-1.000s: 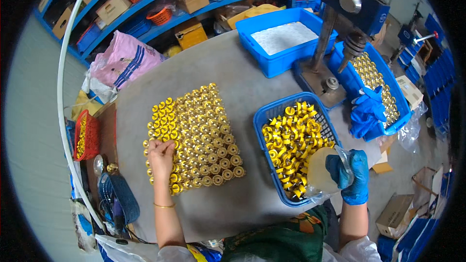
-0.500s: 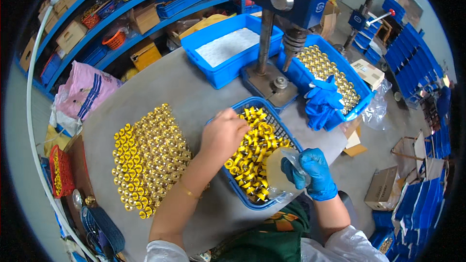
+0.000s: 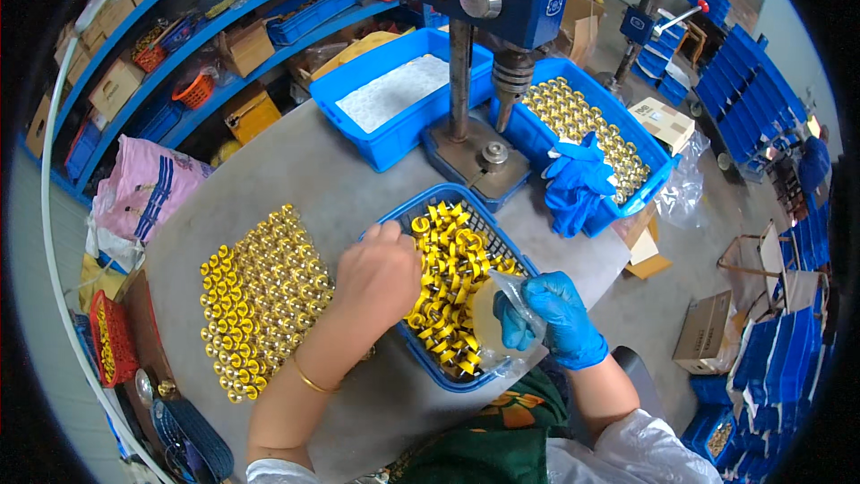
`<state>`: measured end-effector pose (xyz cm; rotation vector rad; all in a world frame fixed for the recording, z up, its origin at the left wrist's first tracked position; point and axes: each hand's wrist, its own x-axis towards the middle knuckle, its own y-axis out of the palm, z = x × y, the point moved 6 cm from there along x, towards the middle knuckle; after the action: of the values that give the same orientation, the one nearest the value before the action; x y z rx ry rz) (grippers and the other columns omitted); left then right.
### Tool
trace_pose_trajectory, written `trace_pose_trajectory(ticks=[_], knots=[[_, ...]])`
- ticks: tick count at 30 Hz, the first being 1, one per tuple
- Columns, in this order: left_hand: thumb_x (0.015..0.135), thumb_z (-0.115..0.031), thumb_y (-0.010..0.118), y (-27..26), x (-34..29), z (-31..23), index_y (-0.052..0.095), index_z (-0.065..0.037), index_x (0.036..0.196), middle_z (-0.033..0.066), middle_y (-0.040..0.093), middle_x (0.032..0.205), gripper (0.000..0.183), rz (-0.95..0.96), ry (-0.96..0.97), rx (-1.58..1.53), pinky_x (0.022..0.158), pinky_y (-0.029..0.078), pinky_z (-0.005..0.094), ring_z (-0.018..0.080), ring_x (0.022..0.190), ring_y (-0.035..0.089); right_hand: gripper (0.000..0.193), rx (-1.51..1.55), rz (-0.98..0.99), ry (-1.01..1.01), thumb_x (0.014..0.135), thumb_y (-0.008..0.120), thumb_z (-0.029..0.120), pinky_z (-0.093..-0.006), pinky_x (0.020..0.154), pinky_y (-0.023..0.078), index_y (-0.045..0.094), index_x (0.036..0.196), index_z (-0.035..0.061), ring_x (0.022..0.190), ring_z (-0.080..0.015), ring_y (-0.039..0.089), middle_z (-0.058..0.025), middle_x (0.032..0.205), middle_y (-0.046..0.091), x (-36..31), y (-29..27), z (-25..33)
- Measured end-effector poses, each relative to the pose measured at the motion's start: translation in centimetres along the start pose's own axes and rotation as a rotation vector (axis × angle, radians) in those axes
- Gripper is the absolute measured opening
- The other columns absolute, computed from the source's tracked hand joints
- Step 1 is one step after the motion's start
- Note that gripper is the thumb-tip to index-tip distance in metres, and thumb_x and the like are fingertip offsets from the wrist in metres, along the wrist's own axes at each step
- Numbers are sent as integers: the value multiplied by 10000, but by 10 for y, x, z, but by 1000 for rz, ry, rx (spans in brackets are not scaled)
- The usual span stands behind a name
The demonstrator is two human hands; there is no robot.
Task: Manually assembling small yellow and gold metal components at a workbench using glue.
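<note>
Several yellow ring-shaped pieces with dark stems [image 3: 448, 282] fill a blue mesh basket [image 3: 461, 385] in front of me. My bare left hand [image 3: 381, 271] is over the basket's left rim, fingers curled inward; whatever they hold is hidden. Wearing a blue glove, my right hand [image 3: 560, 318] grips a clear plastic bag [image 3: 488, 323] over the basket's right side. A whitish, rounded shape shows through the plastic. Left of the basket, several gold-coloured fittings [image 3: 287, 278] stand in close rows on the grey table [image 3: 394, 412]. Those on the outer left carry yellow tops.
Behind the basket stands a drill press [image 3: 497, 4]. A blue bin with a white bottom [image 3: 385, 148] is left of it. Another blue bin [image 3: 658, 188] holds gold fittings, with blue gloves [image 3: 578, 188] on its edge. A red basket [image 3: 116, 345] sits at far left.
My left hand has moved left and slightly down, from above the yellow pieces to the basket's left rim. My right hand still holds the plastic bag. The whole view has shifted a little.
</note>
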<state>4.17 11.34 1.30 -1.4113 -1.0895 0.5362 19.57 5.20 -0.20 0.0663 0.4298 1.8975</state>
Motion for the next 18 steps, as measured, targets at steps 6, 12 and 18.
trace_pose_trajectory(ticks=[6, 12, 18], knots=[[816, -167, 469, 23, -22, 7, 516, -15, 699, 51, 455, 650, 198, 168, -338, -1007, 511, 351, 266, 163, 573, 431, 408, -147, -23, -38, 762, 511, 387, -170, 399, 393, 589, 645, 3, 467, -104, 531, -92, 560, 580, 0, 6, 3], [806, -51, 488, 52, -51, -23, 510, -43, 924, -38, 480, 736, 121, 104, -668, -2168, 434, 241, 140, 7, 550, 344, 334, -156, 20, -35, 790, 501, 256, -204, 436, 371, 557, 563, 18, 449, -97, 483, -60, 515, 541, -1, 13, 4], [802, -23, 484, 52, -48, -33, 514, -39, 954, -22, 508, 779, 155, 105, -606, -2240, 435, 243, 138, 5, 555, 341, 294, -111, -26, -28, 776, 511, 191, -220, 442, 350, 532, 543, 13, 442, -103, 459, -51, 483, 504, -1, 13, 7]])
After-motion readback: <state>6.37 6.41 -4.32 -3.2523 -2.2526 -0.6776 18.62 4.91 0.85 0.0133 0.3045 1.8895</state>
